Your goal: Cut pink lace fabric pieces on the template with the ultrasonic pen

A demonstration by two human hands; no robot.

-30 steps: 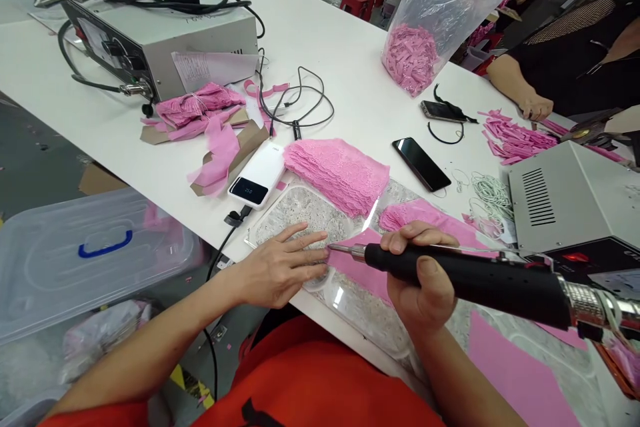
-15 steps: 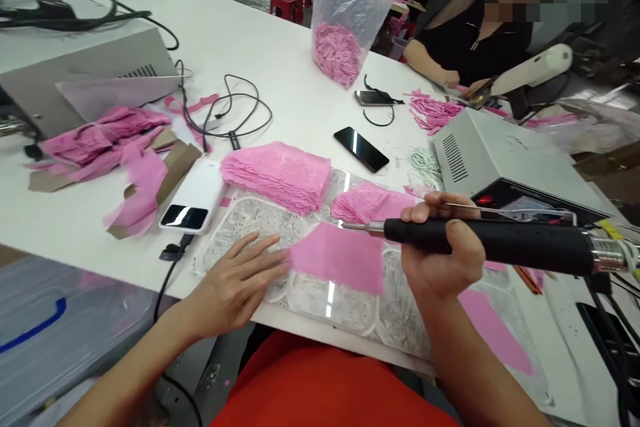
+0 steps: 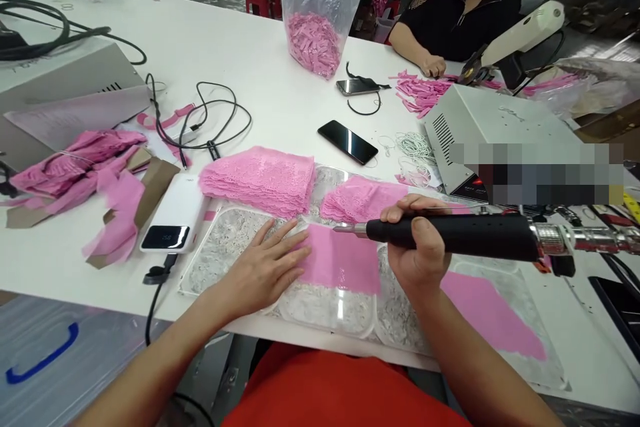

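A pink fabric piece [image 3: 345, 260] lies flat over the clear plastic template [image 3: 325, 313] in front of me. My left hand [image 3: 267, 267] rests palm down with fingers spread, its fingertips at the fabric's left edge. Wrapped round a thick black-handled power tool [image 3: 475, 237] is my right hand [image 3: 420, 240], above the template's right part. The tool's slim metal tip points left at the fabric's upper edge; whether it touches I cannot tell. Behind stand a neat stack of pink lace fabric [image 3: 260, 180] and a smaller folded pink lace pile [image 3: 355, 199].
At left are a white power bank [image 3: 173, 213], cables and pink scraps [image 3: 80, 160]. A phone [image 3: 347, 141] lies beyond the lace. A grey box [image 3: 500, 127] stands at right. Farther back are a bag of pink strips [image 3: 314, 43] and a person's hand [image 3: 434, 65].
My view has shifted a little. My left hand has moved right onto the fabric's left edge, and the tool in my right hand has come slightly left and down toward the fabric.
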